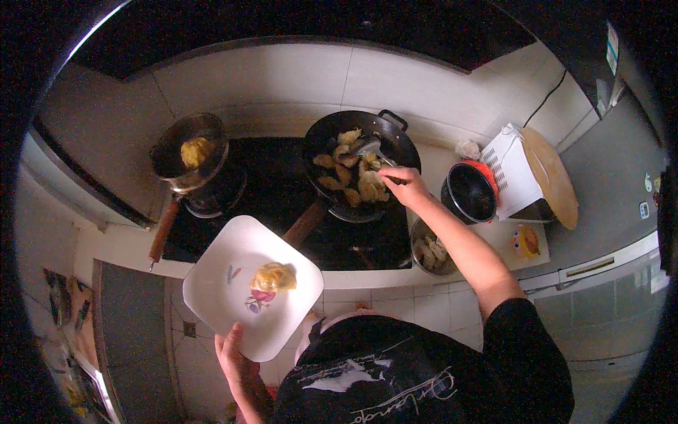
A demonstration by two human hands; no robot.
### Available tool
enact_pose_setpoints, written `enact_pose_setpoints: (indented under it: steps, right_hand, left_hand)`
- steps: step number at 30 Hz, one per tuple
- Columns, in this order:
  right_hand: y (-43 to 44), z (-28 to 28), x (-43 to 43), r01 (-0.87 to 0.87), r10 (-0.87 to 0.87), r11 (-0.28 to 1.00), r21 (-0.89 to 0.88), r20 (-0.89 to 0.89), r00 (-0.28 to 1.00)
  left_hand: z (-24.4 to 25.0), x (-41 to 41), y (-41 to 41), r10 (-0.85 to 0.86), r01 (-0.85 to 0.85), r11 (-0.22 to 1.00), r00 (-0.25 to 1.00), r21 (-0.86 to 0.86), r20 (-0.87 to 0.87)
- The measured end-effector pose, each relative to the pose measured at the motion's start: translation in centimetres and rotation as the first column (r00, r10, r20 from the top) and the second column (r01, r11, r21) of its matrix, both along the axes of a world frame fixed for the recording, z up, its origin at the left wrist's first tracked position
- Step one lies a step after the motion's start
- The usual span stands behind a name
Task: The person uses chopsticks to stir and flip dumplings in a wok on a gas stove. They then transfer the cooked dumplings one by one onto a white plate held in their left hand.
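Observation:
My left hand (237, 350) grips the lower edge of a white square plate (214, 297), tilted in front of the cooktop. One yellowish dumpling (273, 277) lies on the plate, over its printed flower pattern. My right hand (403, 185) is closed on the handle of a metal spatula (369, 148), its blade among browned dumplings (344, 174) in a black wok (400, 146). The wok sits on the right burner, its wooden handle (307, 222) pointing towards me and partly hidden by the plate.
At left, a pan (183, 183) with a wooden handle holds a yellow lump (195, 152). A metal bowl (433, 267) of pale dumplings lies under my right forearm. Beyond stand a black-lined pot (470, 192), a white appliance (511, 169) with a round wooden board (551, 177), and a yellow container (526, 241).

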State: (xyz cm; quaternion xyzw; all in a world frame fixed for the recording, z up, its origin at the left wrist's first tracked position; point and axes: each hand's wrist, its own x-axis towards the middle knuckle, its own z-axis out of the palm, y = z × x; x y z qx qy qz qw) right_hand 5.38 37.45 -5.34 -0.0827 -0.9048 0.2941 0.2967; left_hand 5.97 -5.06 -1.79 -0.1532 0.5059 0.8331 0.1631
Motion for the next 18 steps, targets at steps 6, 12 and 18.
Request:
enact_pose_setpoints:
  steps: [6, 12, 18]
  right_hand:
    - [0.2, 1.1, 1.2, 0.090, -0.082, 0.968, -0.233, 0.042, 0.996]
    - [-1.0, 0.2, 1.0, 0.055, -0.072, 0.989, -0.139, -0.117, 0.991]
    - [-4.1, -0.5, -1.0, 0.086, -0.076, 0.995, 0.058, -0.162, 0.984]
  left_hand:
    - [-0.3, 0.3, 0.1, 0.017, -0.017, 1.000, 1.000, 0.016, -0.011]
    - [-0.6, 0.1, 0.0, 0.023, -0.023, 1.000, 1.000, -0.008, 0.010]
    - [0.0, 0.1, 0.3, 0.002, -0.002, 1.000, 0.999, -0.002, -0.033]
